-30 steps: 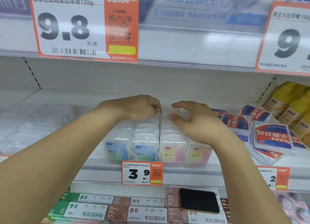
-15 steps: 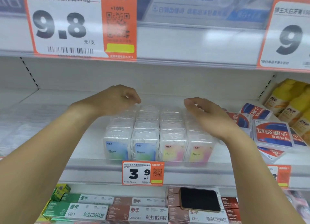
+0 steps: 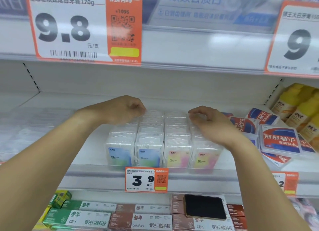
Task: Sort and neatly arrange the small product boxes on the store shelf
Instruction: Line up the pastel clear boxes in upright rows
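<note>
Small clear plastic boxes [image 3: 149,154] stand in four tight rows on the middle shelf [image 3: 86,173], blue labels on the two left rows, pink-yellow labels [image 3: 177,158] on the two right rows. My left hand [image 3: 124,109] is curled into a loose fist at the back of the left rows, knuckles touching the box tops. My right hand [image 3: 208,123] is at the back of the rightmost row, with thumb and fingers pinched on the top of a rear clear box [image 3: 196,117]. The rear boxes are partly hidden by both hands.
Red-and-blue flat packs [image 3: 281,142] lie jumbled right of the rows, yellow bottles [image 3: 293,103] behind them. Blurred clear packs [image 3: 25,127] sit at the left. A 3.9 price tag [image 3: 146,179] hangs on the shelf edge. A black phone [image 3: 205,206] lies on toothpaste boxes [image 3: 93,220] below.
Both hands left the middle rows and spread apart. They have now curled down onto the rear boxes of the outer rows, the right hand closing its fingers.
</note>
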Demonstrator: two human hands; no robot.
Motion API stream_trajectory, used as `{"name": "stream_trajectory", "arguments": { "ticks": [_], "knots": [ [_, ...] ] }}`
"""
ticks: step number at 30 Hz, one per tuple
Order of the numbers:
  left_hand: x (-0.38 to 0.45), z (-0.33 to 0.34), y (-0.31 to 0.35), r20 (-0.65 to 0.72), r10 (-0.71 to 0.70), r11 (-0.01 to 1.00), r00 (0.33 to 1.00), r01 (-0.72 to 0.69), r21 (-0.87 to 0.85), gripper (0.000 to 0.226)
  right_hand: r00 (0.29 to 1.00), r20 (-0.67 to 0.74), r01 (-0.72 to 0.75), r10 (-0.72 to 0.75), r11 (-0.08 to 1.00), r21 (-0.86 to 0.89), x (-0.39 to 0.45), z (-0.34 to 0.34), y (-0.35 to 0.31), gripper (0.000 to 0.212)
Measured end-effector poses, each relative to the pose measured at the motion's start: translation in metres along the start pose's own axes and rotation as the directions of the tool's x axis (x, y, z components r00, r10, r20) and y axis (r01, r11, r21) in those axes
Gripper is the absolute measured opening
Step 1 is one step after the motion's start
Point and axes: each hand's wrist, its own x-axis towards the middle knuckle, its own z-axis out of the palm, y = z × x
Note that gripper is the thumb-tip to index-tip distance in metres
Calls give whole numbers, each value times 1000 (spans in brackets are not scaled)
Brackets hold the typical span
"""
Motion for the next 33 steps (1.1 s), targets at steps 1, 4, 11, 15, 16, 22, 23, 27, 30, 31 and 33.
{"name": "stream_trajectory", "arguments": {
  "ticks": [1, 4, 11, 15, 16, 22, 23, 27, 30, 31, 33],
  "knots": [
    [0, -1, 2, -2, 0, 1000, 1000, 0, 14, 19, 1000, 5, 3, -3, 1000, 12, -1, -1, 1, 33],
    [4, 2, 12, -70, 27, 999, 997, -25, 24, 16, 999, -40, 8, -5, 996, 90, -1, -4, 4, 38],
    [33, 36, 68, 17, 145, 981, 989, -146, 127, 28, 995, -25, -92, 96, 988, 123, -4, -9, 13, 44],
    [47, 46, 76, 96, 136, 972, 986, -151, 180, 33, 991, -16, -128, 131, 980, 151, -5, -11, 16, 51],
    [49, 47, 76, 97, 138, 970, 986, -154, 187, 34, 990, -20, -134, 139, 977, 168, -7, -14, 18, 53],
    [51, 46, 76, 114, 123, 970, 986, -143, 195, 30, 985, -37, -158, 170, 963, 217, -10, -23, 29, 61],
    [50, 44, 77, 127, 111, 969, 986, -136, 205, 30, 985, -21, -164, 173, 961, 224, -11, -23, 31, 60],
    [44, 42, 89, 49, 111, 969, 993, -118, 215, 25, 979, 117, -191, 166, 947, 258, -21, -19, 28, 55],
    [28, 50, 116, -49, 222, 954, 974, -206, 219, 27, 973, 167, -198, 159, 947, 252, -29, -24, 32, 56],
    [23, 54, 126, -50, 251, 946, 967, -234, 225, 27, 976, 138, -204, 171, 936, 288, -31, -34, 37, 49],
    [18, 65, 148, -23, 276, 933, 961, -262, 245, 28, 980, -60, -154, 191, 910, 384, -41, -62, 51, 30]
  ]
}}
